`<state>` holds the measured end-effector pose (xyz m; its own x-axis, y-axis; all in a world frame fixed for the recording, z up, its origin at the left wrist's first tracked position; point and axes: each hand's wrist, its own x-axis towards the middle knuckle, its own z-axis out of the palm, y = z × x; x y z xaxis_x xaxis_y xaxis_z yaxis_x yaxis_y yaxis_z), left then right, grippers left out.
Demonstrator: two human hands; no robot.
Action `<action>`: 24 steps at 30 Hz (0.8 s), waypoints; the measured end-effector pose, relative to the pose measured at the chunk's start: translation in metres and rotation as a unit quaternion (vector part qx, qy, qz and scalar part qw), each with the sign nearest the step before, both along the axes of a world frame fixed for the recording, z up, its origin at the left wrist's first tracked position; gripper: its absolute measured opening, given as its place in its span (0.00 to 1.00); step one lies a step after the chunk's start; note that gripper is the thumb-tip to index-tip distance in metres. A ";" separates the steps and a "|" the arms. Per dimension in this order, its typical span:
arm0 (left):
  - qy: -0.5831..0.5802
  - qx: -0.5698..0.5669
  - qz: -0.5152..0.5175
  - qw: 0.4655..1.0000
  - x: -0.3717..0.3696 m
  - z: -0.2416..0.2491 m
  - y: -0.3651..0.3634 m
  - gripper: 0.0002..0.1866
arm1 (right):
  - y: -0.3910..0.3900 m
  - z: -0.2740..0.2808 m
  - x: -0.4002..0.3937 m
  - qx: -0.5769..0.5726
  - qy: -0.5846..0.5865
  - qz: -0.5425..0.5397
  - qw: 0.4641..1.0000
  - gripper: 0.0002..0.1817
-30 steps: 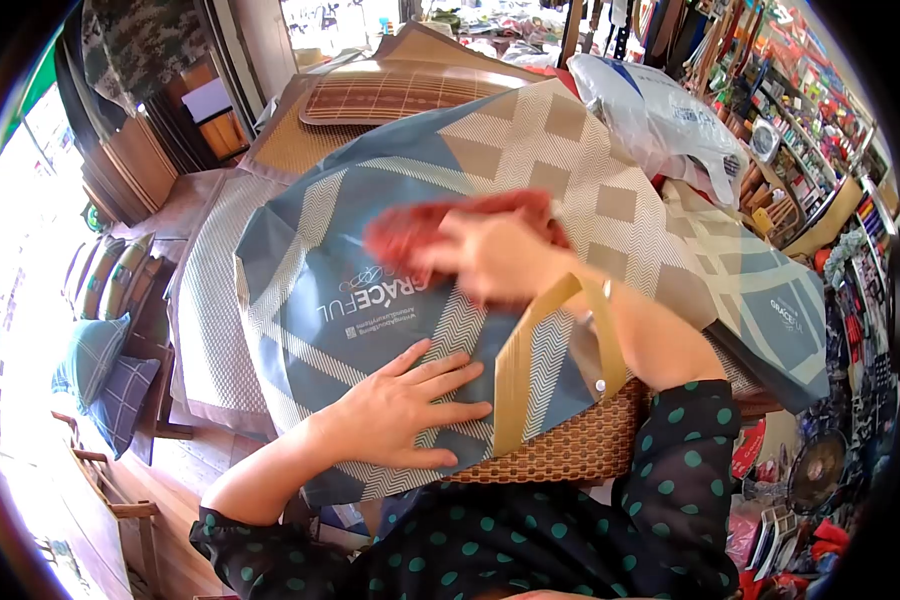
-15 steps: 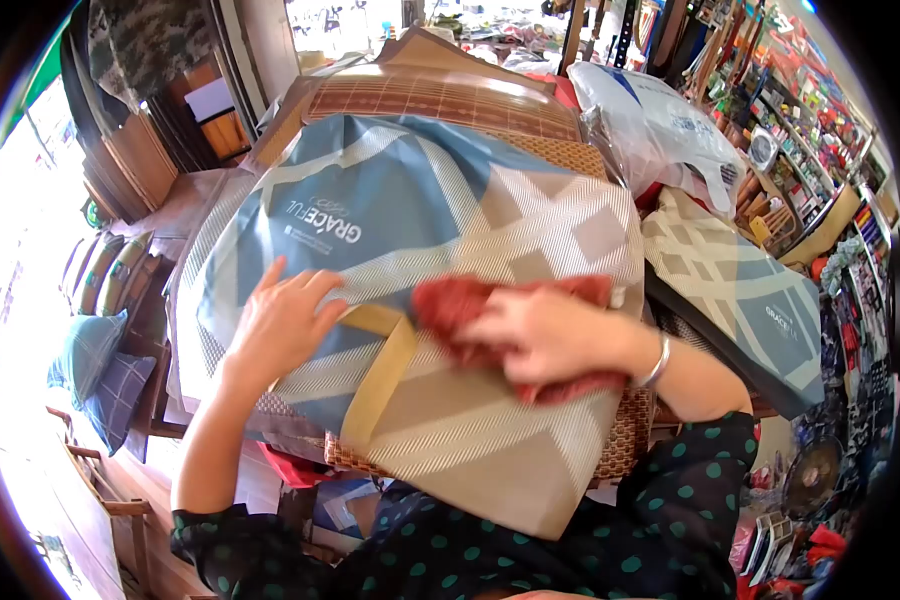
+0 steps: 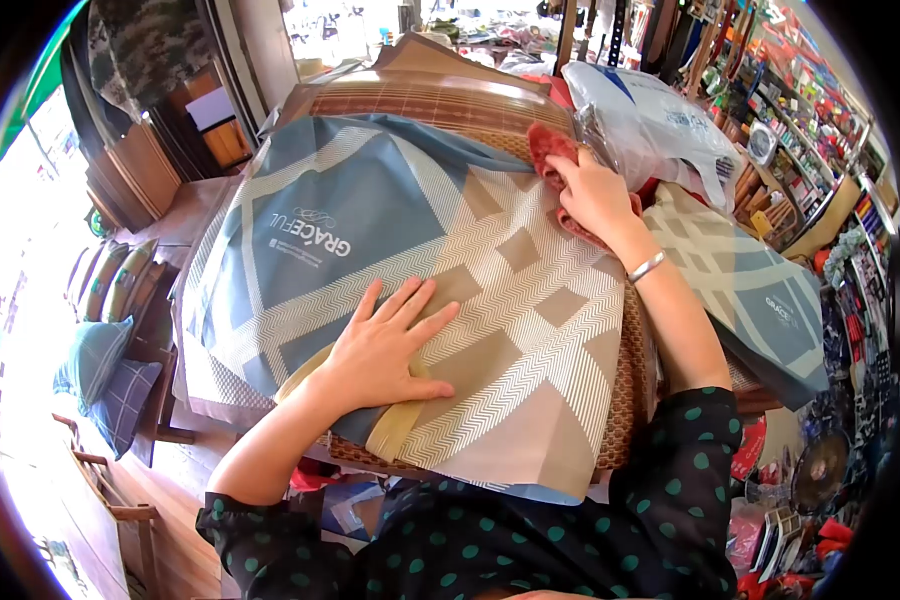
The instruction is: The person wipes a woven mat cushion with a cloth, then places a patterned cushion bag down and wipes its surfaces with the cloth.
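In front of me a large blue, beige and white patterned bag lies flat, with "GRACEFUL" lettering upside down to me. My left hand presses on its lower middle, fingers spread, over part of a yellowish strap handle. At the bag's upper right edge, my right hand grips a red cloth. Part of the cloth is hidden beneath that hand. The cloth touches the bag's surface.
Woven brown mats are stacked under and behind the bag. A clear plastic-wrapped package and a second bag of the same pattern lie to the right. Cushions sit at the left; crowded shelves stand far right.
My right hand has carried the cloth from the bag's middle to its upper right edge. My left hand has moved right and flattened. The bag's near edge has shifted slightly.
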<state>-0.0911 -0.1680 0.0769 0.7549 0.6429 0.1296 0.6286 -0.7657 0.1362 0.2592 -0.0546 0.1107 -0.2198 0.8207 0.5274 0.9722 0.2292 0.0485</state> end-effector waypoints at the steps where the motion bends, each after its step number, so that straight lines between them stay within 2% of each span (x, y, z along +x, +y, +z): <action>1: -0.008 -0.008 -0.004 1.000 -0.001 0.000 0.002 0.52 | -0.004 -0.003 -0.003 -0.046 0.013 0.028 0.998 0.22; 2: -0.010 -0.005 0.001 1.000 -0.004 0.001 0.006 0.52 | -0.021 0.001 -0.017 -0.092 0.024 0.057 0.994 0.22; 4: 0.003 -0.017 -0.008 1.000 -0.012 0.003 0.014 0.52 | -0.071 0.010 -0.054 -0.248 0.055 0.184 0.950 0.22; 6: -0.001 -0.036 -0.012 0.999 -0.024 0.009 0.027 0.49 | -0.116 0.001 -0.078 -0.254 0.054 0.342 0.903 0.23; 8: -0.003 -0.056 -0.019 0.998 -0.036 0.016 0.043 0.47 | -0.143 0.009 -0.088 -0.338 0.019 0.400 0.852 0.23; 10: 0.047 -0.074 -0.014 0.996 -0.043 0.022 0.058 0.45 | -0.150 0.019 -0.086 -0.375 0.005 0.387 0.842 0.21; 12: 0.050 -0.096 0.008 0.994 -0.044 0.034 0.071 0.44 | -0.137 0.025 -0.069 -0.255 -0.075 0.282 0.922 0.19; 14: 0.066 -0.118 0.079 0.988 -0.047 0.044 0.085 0.43 | -0.111 0.028 -0.045 -0.203 -0.088 0.124 0.967 0.18; 16: 0.070 -0.121 0.104 0.985 -0.044 0.056 0.093 0.41 | -0.093 0.043 -0.017 -0.155 0.000 0.078 0.985 0.21; 18: 0.206 -0.043 0.109 0.971 -0.040 0.066 0.097 0.38 | -0.075 0.044 0.011 -0.102 0.206 0.177 0.957 0.26; 19: 0.206 -0.041 0.111 0.971 -0.032 0.066 0.094 0.38 | -0.071 0.048 0.021 -0.099 0.294 0.198 0.930 0.28; 20: 0.135 -0.061 0.068 0.987 -0.014 0.068 0.084 0.37 | -0.061 0.043 0.029 -0.076 0.405 0.231 0.881 0.26; 21: 0.065 -0.081 0.024 0.994 0.006 0.069 0.073 0.36 | -0.055 0.048 0.036 -0.051 0.392 0.202 0.896 0.26; 23: -0.077 -0.159 -0.065 0.982 0.043 0.064 0.052 0.41 | -0.036 0.053 0.047 0.004 0.369 0.165 0.915 0.26; 24: -0.059 -0.146 -0.078 0.984 0.063 0.055 0.042 0.44 | -0.024 0.052 0.052 0.035 0.357 0.157 0.920 0.27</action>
<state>-0.0282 -0.1264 0.1316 0.8383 0.5430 0.0484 0.4734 -0.7691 0.4294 0.3112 -0.0782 0.1623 -0.0173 0.7342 0.6787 0.6473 0.5256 -0.5520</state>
